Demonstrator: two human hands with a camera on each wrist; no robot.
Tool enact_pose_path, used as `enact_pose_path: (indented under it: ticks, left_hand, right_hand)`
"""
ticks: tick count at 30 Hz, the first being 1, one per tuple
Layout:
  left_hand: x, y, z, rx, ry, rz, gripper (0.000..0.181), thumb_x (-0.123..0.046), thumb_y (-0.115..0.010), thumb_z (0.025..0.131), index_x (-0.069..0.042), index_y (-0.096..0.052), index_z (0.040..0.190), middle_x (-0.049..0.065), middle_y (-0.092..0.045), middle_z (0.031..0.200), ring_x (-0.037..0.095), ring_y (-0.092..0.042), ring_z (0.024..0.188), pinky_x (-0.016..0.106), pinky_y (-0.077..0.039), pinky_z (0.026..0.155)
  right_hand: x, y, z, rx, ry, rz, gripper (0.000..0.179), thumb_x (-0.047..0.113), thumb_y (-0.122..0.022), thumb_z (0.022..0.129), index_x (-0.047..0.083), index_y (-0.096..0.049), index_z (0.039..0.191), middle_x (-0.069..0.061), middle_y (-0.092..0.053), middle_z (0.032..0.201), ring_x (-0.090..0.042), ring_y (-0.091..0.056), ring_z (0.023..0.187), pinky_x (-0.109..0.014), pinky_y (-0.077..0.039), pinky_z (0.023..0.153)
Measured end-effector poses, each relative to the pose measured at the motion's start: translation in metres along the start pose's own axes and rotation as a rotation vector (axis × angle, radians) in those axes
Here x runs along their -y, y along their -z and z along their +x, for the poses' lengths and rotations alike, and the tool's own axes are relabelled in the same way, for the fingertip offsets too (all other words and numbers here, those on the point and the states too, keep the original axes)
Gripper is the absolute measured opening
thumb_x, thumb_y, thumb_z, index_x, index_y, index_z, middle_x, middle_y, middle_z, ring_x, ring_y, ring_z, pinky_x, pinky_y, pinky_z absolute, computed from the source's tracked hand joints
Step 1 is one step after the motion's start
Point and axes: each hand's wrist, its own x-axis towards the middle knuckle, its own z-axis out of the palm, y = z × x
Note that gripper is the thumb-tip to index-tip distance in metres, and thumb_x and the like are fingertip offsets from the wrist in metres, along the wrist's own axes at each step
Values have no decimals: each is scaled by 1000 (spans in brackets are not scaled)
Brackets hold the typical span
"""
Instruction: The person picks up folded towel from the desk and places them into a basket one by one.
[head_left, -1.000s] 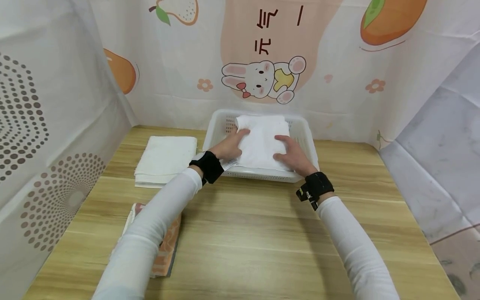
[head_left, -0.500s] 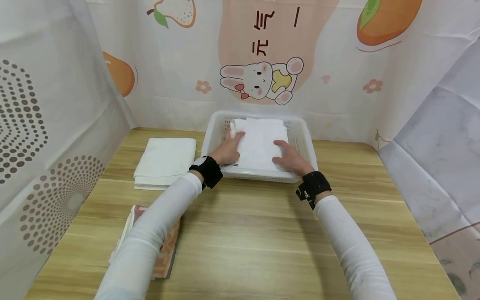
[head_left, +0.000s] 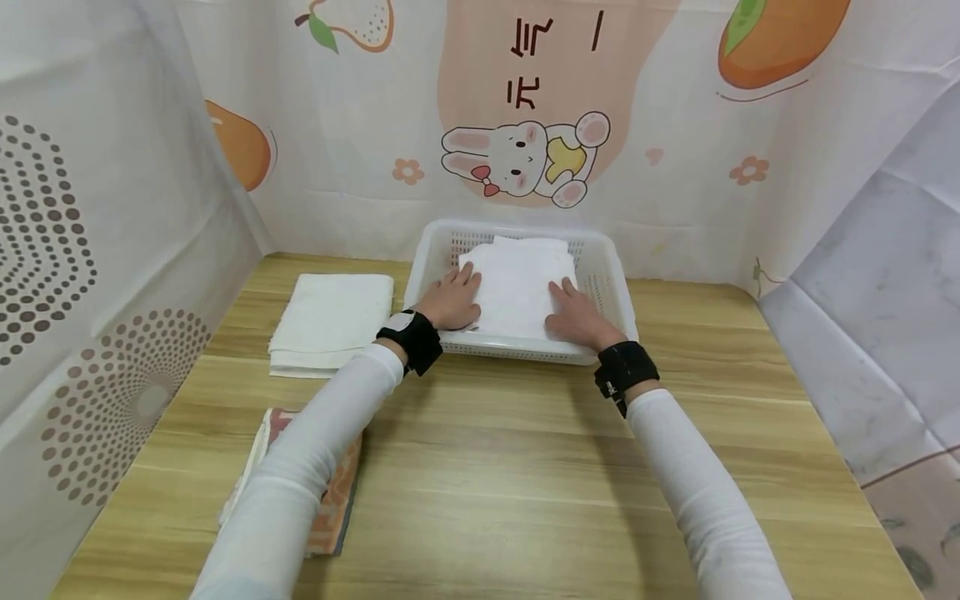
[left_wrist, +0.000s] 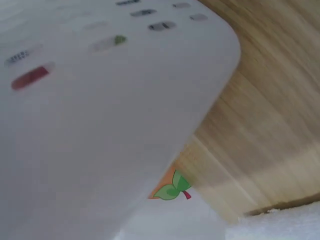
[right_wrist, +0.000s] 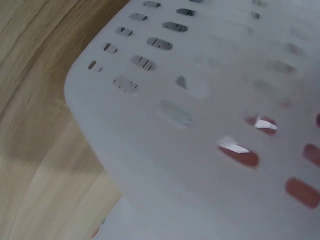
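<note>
A folded white towel [head_left: 519, 287] lies in a white plastic basket [head_left: 627, 307] at the back middle of the table in the head view. My left hand [head_left: 452, 302] rests with extended fingers along the towel's left edge. On the opposite edge, my right hand [head_left: 576, 320] presses down with its fingers spread. Both wrists sit over the basket's front rim. The left wrist view is mostly filled by the slotted basket wall [left_wrist: 110, 135], and the right wrist view by the same slotted wall [right_wrist: 165, 165]; neither shows the hands.
Left of the basket lies another folded white towel [head_left: 337, 312] on the wooden table [head_left: 480, 483]. Nearer, an orange-patterned towel [head_left: 337, 508] is partly covered by the left sleeve. A printed curtain [head_left: 330, 167] hangs right behind the basket.
My left fingers have moved from around the towel's left side onto its edge, and its raised upper left corner is now flatter. My right hand stays on the right edge.
</note>
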Motion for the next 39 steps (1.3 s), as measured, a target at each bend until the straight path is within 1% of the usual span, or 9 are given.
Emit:
enact_pose_path:
  ticks: [3, 7, 13, 17, 21, 27, 32, 35, 39]
  left_hand:
    - [1, -2, 1, 43, -2, 26, 61, -27, -29, 106, -7, -8, 160, 13, 4, 167, 35, -4, 152, 53, -11, 120]
    - [2, -4, 3, 49, -2, 47, 60, -28, -28, 107, -7, -8, 160, 13, 3, 167, 34, -5, 152, 53, -12, 120]
    - [0, -2, 2, 52, 1, 69, 59, -28, -29, 108, -6, -9, 160, 13, 2, 167, 35, -7, 152, 53, -14, 120]
    - [0, -3, 2, 54, 5, 73, 59, -28, -29, 109, -6, -9, 160, 13, 2, 167, 36, -7, 152, 53, -13, 120]
    - [0, -1, 0, 56, -5, 61, 58, -28, -29, 109, -6, -10, 159, 14, 1, 167, 37, -7, 152, 53, -13, 120]
    - [-5, 7, -7, 76, -42, 26, 57, -27, -28, 109, -6, -12, 159, 15, -4, 166, 39, -7, 151, 53, -10, 120]
    - [-10, 9, -9, 85, -58, -24, 61, -34, -29, 109, -7, -10, 160, 13, -9, 166, 37, -5, 152, 51, -7, 121]
    - [-14, 10, -13, 67, -63, -63, 63, -36, -31, 109, -6, -9, 160, 13, -13, 165, 35, -8, 152, 49, -6, 121]
    - [-20, 9, -20, 44, -103, -77, 64, -38, -32, 109, -3, -12, 159, 13, -21, 164, 32, -17, 151, 45, -9, 122]
  right_hand:
    - [0, -1, 1, 57, 14, -36, 72, 16, -40, 97, -8, -5, 155, -34, 4, 159, -49, -8, 147, -57, -16, 117]
    - [1, 0, 1, 116, -4, -23, 72, 18, -36, 99, -7, 0, 155, -32, 10, 160, -47, -4, 148, -58, -16, 117]
    - [1, 1, 0, 134, -14, -9, 71, 19, -37, 100, -6, 0, 156, -30, 10, 161, -45, -1, 149, -57, -19, 116]
    - [2, 1, 1, 135, -11, -6, 71, 18, -38, 100, -7, -1, 156, -29, 8, 161, -43, 2, 149, -56, -17, 117]
    - [1, 2, 2, 118, 5, -24, 71, 17, -39, 99, -9, -4, 155, -30, 3, 161, -41, 4, 150, -54, -11, 119]
    - [-1, 7, 0, 68, 19, -64, 69, 15, -43, 98, -10, -12, 154, -35, -7, 159, -47, -6, 148, -55, -11, 119]
    - [0, 10, -5, 36, 34, -79, 66, 17, -44, 99, -10, -18, 153, -36, -14, 157, -50, -11, 147, -56, -9, 119]
    - [3, 11, -12, 11, 57, -57, 62, 17, -44, 100, -11, -23, 152, -38, -17, 155, -51, -12, 146, -57, -9, 118]
    - [9, 12, -24, -30, 101, -36, 56, 15, -45, 102, -13, -30, 149, -39, -21, 153, -51, -13, 145, -56, -8, 119]
